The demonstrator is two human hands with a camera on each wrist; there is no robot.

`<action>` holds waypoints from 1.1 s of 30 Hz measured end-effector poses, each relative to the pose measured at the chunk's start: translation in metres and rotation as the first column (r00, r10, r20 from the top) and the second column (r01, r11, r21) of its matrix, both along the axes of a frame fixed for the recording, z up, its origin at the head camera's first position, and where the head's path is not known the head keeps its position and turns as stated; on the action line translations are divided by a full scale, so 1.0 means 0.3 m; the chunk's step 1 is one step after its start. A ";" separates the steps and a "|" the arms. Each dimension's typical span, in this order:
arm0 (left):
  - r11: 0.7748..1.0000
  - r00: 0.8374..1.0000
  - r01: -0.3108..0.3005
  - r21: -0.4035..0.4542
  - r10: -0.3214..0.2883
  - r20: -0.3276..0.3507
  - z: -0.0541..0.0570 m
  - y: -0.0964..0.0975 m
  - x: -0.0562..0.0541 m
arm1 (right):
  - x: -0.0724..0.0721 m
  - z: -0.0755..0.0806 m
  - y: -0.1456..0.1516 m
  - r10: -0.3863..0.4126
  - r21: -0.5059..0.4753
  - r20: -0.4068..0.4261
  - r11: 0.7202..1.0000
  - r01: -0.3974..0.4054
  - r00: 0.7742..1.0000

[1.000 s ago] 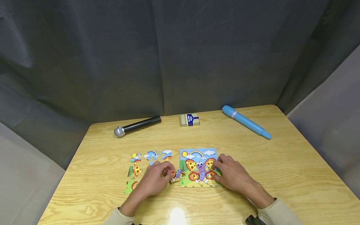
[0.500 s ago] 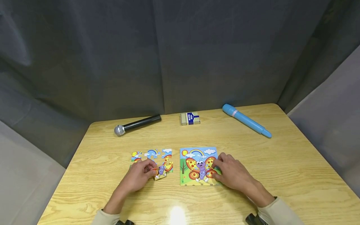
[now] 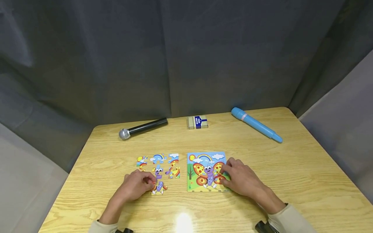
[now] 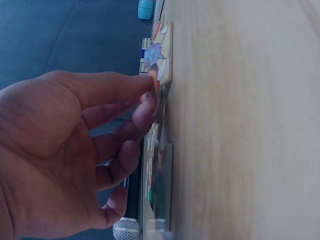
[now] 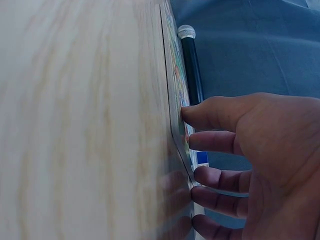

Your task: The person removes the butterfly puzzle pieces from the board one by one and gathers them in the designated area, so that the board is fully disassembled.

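Note:
Thumb and forefinger of my left hand (image 3: 138, 185) pinch the left side of a jigsaw puzzle piece (image 3: 159, 187) showing the butterfly's purple body; the left wrist view has this piece (image 4: 161, 59) close over the table. Several other puzzle pieces lie spread in rows above it, among them one with the butterfly's face (image 3: 158, 172) and one with a rainbow (image 3: 158, 158). My left hand covers some of the pieces at the left. To the right lies a square butterfly picture board (image 3: 193, 186). My right hand (image 3: 243, 179) rests on its right edge, thumb and fingertips touching it.
Along the back of the wooden table (image 3: 204, 213) lie a black microphone (image 3: 147, 127) with a silver head, a small striped box (image 3: 197, 122) with a blue label, and a blue microphone-shaped stick (image 3: 256, 125). A dark curtain (image 3: 186, 58) hangs behind.
My left hand has carried the butterfly-body piece leftward from beside the board to below the face piece. More of the loose pieces show now. My right hand has stayed on the board.

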State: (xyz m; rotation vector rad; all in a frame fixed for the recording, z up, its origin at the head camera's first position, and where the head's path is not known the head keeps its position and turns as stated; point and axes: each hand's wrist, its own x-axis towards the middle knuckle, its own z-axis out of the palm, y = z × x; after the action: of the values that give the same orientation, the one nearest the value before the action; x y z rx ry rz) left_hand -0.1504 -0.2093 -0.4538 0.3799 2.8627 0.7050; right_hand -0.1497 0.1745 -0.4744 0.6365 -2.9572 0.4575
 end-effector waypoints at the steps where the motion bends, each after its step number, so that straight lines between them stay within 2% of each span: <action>1: 1.000 1.000 -0.004 -0.008 0.004 0.000 0.000 0.002 0.002 | 0.000 0.000 0.001 0.000 0.000 0.000 1.000 0.000 1.000; 10: 0.995 0.996 -0.088 -0.049 0.088 -0.001 -0.001 0.004 0.007 | -0.001 0.006 -0.001 -0.001 0.006 -0.004 1.000 0.001 1.000; 17: 0.992 0.994 -0.113 -0.064 0.113 -0.004 0.000 0.004 0.009 | 0.001 0.005 -0.001 -0.003 0.002 0.003 1.000 0.003 1.000; 21: 0.993 0.992 -0.116 -0.034 0.115 -0.051 -0.008 0.018 0.005 | 0.003 0.005 -0.004 -0.008 -0.003 0.017 1.000 0.008 1.000; 28: 0.994 0.988 -0.051 0.100 0.064 -0.137 -0.024 0.096 -0.010 | 0.002 0.006 -0.003 -0.010 0.017 0.012 1.000 0.010 1.000; 33: 0.993 0.985 -0.013 0.117 0.033 -0.169 -0.023 0.157 -0.011 | 0.004 0.007 -0.004 -0.011 0.011 0.017 1.000 0.011 1.000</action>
State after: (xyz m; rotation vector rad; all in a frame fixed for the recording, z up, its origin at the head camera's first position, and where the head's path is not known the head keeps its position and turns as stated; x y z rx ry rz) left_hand -0.1538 -0.1621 -0.4607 0.4443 2.9986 0.8858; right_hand -0.1484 0.1733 -0.4722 0.6197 -2.9794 0.4486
